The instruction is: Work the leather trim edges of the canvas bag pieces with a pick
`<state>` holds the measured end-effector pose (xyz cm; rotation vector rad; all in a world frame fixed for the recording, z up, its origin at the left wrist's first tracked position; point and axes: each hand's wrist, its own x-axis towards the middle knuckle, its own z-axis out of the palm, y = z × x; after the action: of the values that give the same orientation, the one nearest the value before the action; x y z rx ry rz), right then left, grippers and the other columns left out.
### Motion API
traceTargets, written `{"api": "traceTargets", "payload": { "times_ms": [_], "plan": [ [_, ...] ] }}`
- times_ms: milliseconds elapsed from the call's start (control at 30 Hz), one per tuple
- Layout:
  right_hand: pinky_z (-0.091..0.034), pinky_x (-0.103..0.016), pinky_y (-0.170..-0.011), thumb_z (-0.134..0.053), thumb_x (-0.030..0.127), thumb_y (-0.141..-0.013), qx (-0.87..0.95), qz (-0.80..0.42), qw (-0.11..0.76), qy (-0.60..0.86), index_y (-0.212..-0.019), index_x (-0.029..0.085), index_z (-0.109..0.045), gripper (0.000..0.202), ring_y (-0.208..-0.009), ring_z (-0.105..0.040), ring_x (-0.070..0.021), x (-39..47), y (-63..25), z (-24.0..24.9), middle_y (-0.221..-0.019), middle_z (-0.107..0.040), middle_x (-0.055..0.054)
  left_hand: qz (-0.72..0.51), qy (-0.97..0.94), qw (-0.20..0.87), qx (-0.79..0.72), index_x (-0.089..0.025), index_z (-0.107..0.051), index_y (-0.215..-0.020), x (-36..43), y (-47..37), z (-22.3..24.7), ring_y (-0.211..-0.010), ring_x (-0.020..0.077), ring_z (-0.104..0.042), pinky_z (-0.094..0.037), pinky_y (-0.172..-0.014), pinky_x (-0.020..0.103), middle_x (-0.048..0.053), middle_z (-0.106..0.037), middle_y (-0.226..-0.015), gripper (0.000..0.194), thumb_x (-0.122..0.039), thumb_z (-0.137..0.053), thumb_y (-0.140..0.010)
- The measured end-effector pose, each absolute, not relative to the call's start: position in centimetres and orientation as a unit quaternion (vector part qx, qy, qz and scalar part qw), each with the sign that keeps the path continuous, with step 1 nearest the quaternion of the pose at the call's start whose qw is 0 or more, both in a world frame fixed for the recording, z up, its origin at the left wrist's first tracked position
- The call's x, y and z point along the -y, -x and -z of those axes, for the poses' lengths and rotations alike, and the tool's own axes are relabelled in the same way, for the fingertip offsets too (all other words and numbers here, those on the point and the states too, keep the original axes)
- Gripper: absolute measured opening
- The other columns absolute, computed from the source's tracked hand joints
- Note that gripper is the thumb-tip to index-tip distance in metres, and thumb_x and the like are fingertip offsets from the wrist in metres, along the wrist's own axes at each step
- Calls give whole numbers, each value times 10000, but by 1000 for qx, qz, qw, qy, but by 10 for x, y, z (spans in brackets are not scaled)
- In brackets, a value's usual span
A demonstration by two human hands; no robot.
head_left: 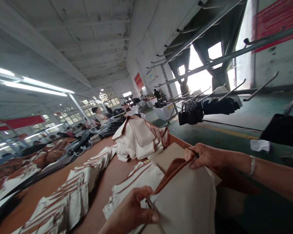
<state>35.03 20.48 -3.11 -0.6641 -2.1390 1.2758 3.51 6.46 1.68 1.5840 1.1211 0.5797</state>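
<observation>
A cream fabric panel with a brown edge [185, 198] is stretched between my two hands at the table's near right. My left hand [134, 209] pinches its left side between thumb and fingers, where a thin dark strip shows, too blurred to name. My right hand [203, 156], with a bracelet on the wrist, is closed on the panel's upper corner; a slim dark pointed thing sticks out by its fingers. Brown material [173, 169] shows behind the panel's edge. Just beyond lies a fanned stack of similar cream pieces [136, 178].
A heaped pile of cream pieces [141, 136] stands farther back on the brown tabletop [107, 182]. A long overlapping row of them [73, 191] runs along the left. On the right, a metal rack with prongs [210, 61] holds dark bags [191, 113]. People work in the background.
</observation>
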Motion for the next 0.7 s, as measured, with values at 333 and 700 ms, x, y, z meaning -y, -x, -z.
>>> {"api": "traceTargets", "payload": {
  "times_ms": [333,700],
  "plan": [
    [-468,-303,-812,-696,338,-785,860,-383,244,232,-1132,156,-637,396,-899,-612,-202,-128,-315,-8,-1031,-675,-67,-279,-594,621,-429,-125,-730,-769,-76,-108,9,-655,107,-442,-317,-582,215,-17,-601,-702,367,-292,-945,-522],
    [-339,-169,-526,-815,336,-685,757,-599,162,207,-837,120,-655,309,-615,-461,-80,-150,-327,32,-687,-558,45,-315,-572,614,-443,-131,-638,-712,-85,-112,18,-644,102,-433,-292,-583,225,-16,-602,-693,389,-323,-920,-527]
  ]
}}
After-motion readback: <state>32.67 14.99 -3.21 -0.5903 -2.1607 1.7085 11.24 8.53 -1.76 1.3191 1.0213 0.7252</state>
